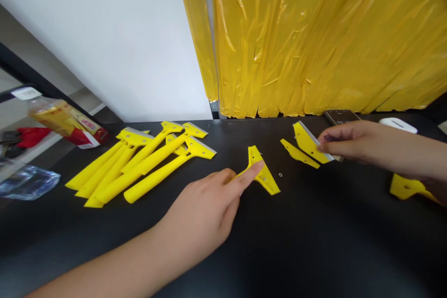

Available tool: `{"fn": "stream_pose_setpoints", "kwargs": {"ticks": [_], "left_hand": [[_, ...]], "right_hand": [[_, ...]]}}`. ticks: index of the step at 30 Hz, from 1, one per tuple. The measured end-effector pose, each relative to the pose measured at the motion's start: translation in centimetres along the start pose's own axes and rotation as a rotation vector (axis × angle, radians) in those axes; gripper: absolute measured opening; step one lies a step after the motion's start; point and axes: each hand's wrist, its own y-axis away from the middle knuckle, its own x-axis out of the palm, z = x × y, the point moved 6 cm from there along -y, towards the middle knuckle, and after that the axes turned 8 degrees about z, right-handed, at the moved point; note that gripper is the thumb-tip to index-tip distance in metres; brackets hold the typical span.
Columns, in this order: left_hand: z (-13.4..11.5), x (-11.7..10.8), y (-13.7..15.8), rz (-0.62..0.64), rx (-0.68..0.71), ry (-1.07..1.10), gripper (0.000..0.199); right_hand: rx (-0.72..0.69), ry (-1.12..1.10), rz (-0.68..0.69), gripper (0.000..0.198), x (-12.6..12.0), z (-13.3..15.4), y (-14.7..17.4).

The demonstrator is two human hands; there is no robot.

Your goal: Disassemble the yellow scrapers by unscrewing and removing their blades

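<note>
My left hand (209, 200) is closed around the handle of a yellow scraper (270, 185), its index finger pressed on the scraper's head. Between thumb and fingers, my right hand (344, 139) pinches a yellow clamp plate (304, 138) with a metal blade (310, 133) along its far edge. Just left of that plate is a second, narrower yellow plate (299, 154). A small metal nut or washer (280, 175) lies on the black table between the two hands. Several yellow scrapers (157, 175) with long handles are piled to the left of my left hand.
The black table (293, 247) backs onto a white panel and a yellow plastic curtain (279, 46). Another yellow scraper part (405, 187) lies beneath my right forearm. Behind my right hand are a dark device with a display (340, 116) and a white case (398, 125). A bottle (70, 118) lies tilted left.
</note>
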Motion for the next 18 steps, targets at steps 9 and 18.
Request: {"fn": "stream_pose_setpoints", "kwargs": {"ticks": [9, 18], "left_hand": [[-0.4, 0.5, 0.0, 0.122, -0.020, -0.078, 0.075], [0.0, -0.1, -0.1, 0.062, -0.039, -0.026, 0.066]], "right_hand": [[0.048, 0.293, -0.036, 0.026, -2.9, -3.3, -2.5], [0.057, 0.415, -0.351, 0.022, -3.2, -1.4, -1.1]]}}
